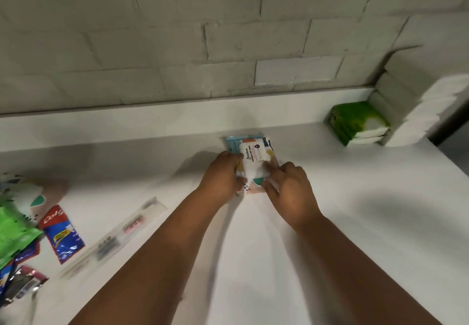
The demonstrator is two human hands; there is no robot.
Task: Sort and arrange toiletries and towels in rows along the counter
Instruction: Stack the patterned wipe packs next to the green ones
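Head view: a wipes pack [252,158] is gripped on the counter [330,223] near the middle of its back edge, its long axis running from the near edge toward the wall. It is held at its left side by the left hand [223,175], fingers curled onto it, and at its right side by the right hand [289,187], fingers pressed on its top. "Stalove" and "Cleaning Wet Wipes" can be read on its white label, the lines running along the long axis. Green packs [357,121] and white towels [429,111] are stacked in the back right corner. By the left edge a "Colg…" sachet [62,233] and a clear toothbrush sleeve [114,238] are lying, beside blurred green packets [12,233].
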